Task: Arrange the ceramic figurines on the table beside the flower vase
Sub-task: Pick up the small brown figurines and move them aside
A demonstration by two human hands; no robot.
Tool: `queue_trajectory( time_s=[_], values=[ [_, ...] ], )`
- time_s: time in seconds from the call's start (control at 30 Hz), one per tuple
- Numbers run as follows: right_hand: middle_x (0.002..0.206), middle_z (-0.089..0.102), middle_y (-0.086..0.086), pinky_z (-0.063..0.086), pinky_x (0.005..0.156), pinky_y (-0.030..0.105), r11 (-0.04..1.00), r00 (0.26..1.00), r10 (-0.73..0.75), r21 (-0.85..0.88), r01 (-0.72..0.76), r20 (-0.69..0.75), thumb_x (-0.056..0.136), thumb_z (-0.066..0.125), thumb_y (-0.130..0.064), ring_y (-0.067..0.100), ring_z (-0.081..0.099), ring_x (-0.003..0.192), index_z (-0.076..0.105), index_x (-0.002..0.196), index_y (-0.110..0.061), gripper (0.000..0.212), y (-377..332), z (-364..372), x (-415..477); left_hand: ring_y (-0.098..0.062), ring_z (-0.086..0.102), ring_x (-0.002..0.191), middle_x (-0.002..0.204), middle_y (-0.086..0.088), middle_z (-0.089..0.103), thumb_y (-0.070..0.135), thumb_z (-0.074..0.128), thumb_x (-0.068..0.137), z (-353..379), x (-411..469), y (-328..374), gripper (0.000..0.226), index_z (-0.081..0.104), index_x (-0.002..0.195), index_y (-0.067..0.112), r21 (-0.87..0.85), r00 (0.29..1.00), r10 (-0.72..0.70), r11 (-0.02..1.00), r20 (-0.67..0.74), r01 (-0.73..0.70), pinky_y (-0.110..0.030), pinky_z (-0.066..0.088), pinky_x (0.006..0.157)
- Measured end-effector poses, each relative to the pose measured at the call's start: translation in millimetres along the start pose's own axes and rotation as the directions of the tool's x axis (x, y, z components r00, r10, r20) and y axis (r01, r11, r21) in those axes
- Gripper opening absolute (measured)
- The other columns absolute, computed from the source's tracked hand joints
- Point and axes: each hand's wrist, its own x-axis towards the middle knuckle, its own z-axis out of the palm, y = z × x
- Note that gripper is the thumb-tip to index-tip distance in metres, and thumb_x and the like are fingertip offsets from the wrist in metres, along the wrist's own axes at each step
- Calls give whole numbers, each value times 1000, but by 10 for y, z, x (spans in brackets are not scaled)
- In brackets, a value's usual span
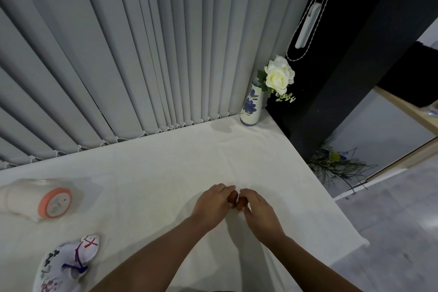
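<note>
Our left hand [214, 201] and right hand [257, 208] meet at lower centre of the table [166, 161], fingers curled; whether they grip anything, we cannot tell. The painted figurine [68, 265] lies at lower left, well apart from the flower vase [251, 108] at upper right, so the arranging seems to us not yet done.

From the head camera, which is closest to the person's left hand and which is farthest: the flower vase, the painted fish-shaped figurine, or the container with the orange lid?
From the left hand:
1. Painted fish-shaped figurine, lying at the near left of the table.
2. Container with the orange lid, on its side at the far left; close to the figurine's distance, so this order is uncertain.
3. Flower vase, in the table's back right corner.
</note>
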Motion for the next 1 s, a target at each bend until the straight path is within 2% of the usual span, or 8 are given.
queue_trajectory(
  time_s=[0.1, 0.33, 0.47, 0.57, 0.77, 0.87, 0.93, 1.0],
  values=[
    [91, 61, -6, 43, 75, 19, 1000, 1000, -3, -3, 3, 8, 88, 47, 1, 10, 54, 86, 57, 96, -18, 22, -9, -16, -12, -20, 52, 116, 121, -2, 60, 20, 50, 91, 1, 3, -16, 45, 46, 136, 22, 14, 1000, 0, 1000, 13, 0, -31, 44, 96],
    [96, 63, -9, 51, 83, 29, 999, 999, 49, -9, -48, 23, 88, 48, -2, 10, 55, 94, 55, 109, -22, 29, -22, -39, 2, -19, 47, 126, 136, 0, 51, 18, 47, 92, -33, -31, -53, 53, 35, 144, 24, 48, 999, -14, 999, 40, 12, -33, 42, 102],
    [123, 59, -12, 46, 98, 30, 993, 993, 89, -91, -82, 73, 89, 47, -8, 12, 47, 122, 46, 130, -26, 45, -25, -80, -31, -16, 44, 129, 142, 3, 46, 19, 48, 92, -88, -135, -120, 55, 32, 144, 26, 12, 999, -40, 999, 17, 40, -31, 41, 103],
    [148, 41, -9, 40, 107, 30, 988, 993, 101, -123, -92, 69, 89, 53, -12, 11, 36, 137, 44, 135, -27, 50, -91, -119, -36, -15, 44, 129, 141, 5, 46, 21, 50, 92, -156, -251, -232, 53, 34, 143, 26, 13, 998, -57, 998, -22, 57, -30, 42, 103],
    [150, 39, -6, 40, 109, 33, 991, 999, 30, -128, -27, 16, 90, 54, -18, 10, 32, 139, 47, 134, -25, 46, -489, -19, -62, -18, 48, 125, 138, 3, 51, 27, 48, 94, -359, -598, -495, 46, 41, 140, 24, 16, 980, -129, 991, -153, 133, -33, 42, 102],
    [156, 28, -8, 27, 114, 34, 982, 999, 3, -189, 6, 44, 92, 51, -28, 11, 31, 139, 40, 141, -28, 50, -793, 141, -91, -20, 48, 127, 139, 1, 52, 28, 47, 95, -512, -837, -640, 45, 42, 139, 22, 49, 965, -144, 986, -217, 158, -34, 38, 105],
    [157, 25, -9, 18, 111, 27, 980, 999, -16, -197, 26, 50, 92, 50, -31, 11, 30, 139, 37, 143, -29, 52, -1015, 283, -114, -20, 46, 129, 140, 2, 51, 28, 47, 95, -624, -1022, -750, 45, 42, 140, 22, 66, 958, -155, 982, -242, 175, -34, 36, 106],
    [158, 24, -8, 23, 113, 27, 989, 996, -41, -141, 51, 75, 93, 51, -30, 11, 26, 143, 37, 143, -27, 53, -1238, 448, -131, -20, 45, 130, 141, 2, 51, 27, 47, 95, -742, -1218, -877, 45, 42, 139, 22, 77, 953, -164, 979, -253, 188, -34, 35, 106]
  ],
)
